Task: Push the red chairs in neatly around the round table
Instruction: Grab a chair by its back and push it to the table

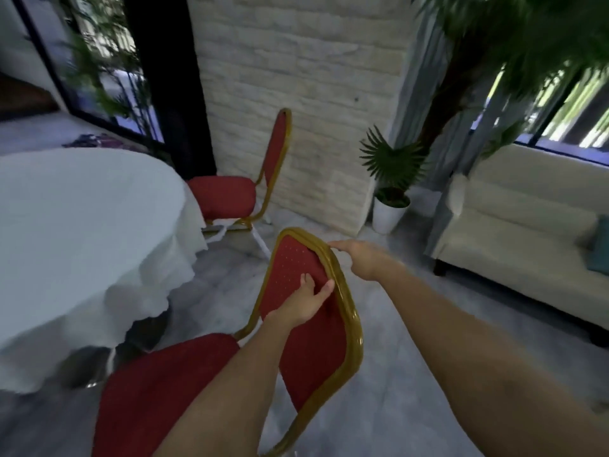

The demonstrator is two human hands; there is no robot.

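A red chair with a gold frame (316, 354) stands close in front of me, its seat toward the round table (75, 225), which wears a white cloth. My left hand (306, 303) grips the backrest across its red padding, fingers over the gold edge. My right hand (361, 258) rests on the top right of the gold frame, fingers laid along it. A second red chair (227, 196) stands farther off, its seat close against the table's far side and its back near the stone wall.
A white stone pillar (296, 94) rises behind the far chair. A potted palm in a white pot (389, 209) stands at its foot. A cream sofa (527, 225) fills the right side. Grey floor lies between the sofa and the near chair.
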